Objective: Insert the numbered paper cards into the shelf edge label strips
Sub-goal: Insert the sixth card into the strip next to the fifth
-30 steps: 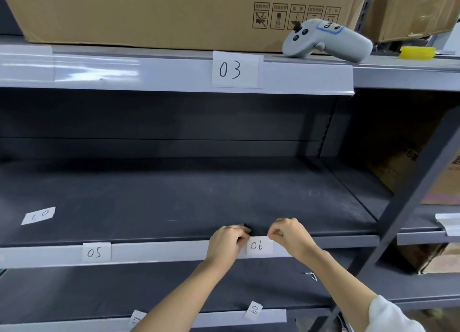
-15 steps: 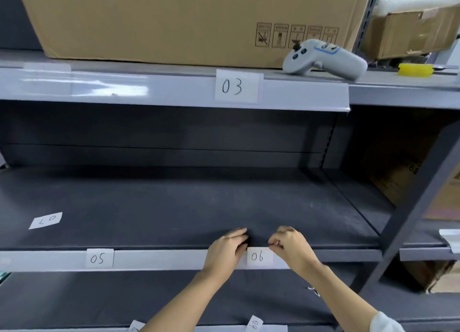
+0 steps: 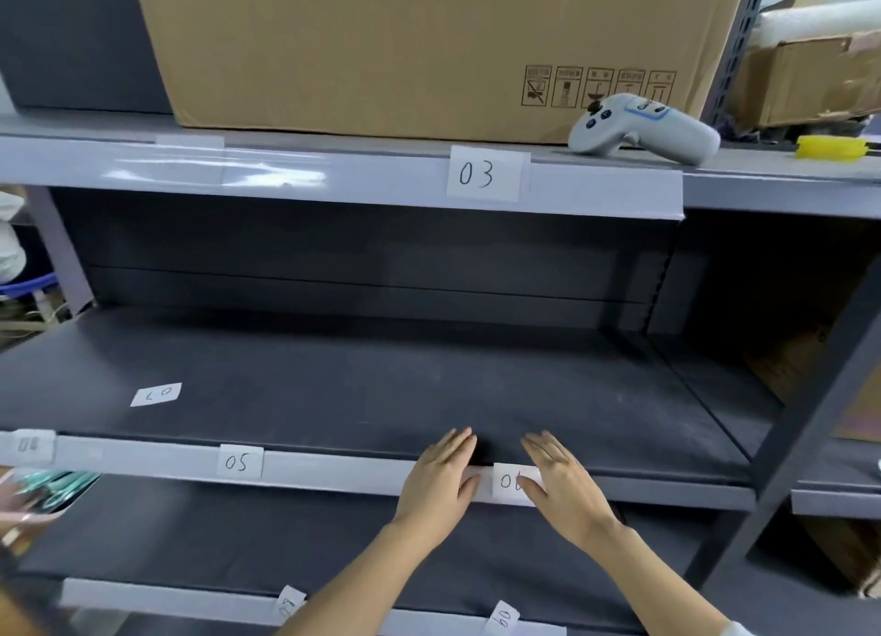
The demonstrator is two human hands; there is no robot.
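Both hands have flattened since a moment ago: the pinching fingers now lie spread and straight, holding nothing. Left hand (image 3: 441, 480) presses the pale grey label strip (image 3: 333, 466) just left of the white paper card marked 06 (image 3: 512, 482); right hand (image 3: 562, 485) overlaps that card's right edge. Card 06 sits upright in the strip, digits readable, long axis along the shelf edge. Left of it along the same strip sits white card 05 (image 3: 239, 462).

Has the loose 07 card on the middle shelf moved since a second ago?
No. The 07 card lies behind and left of the 05 card, as before.
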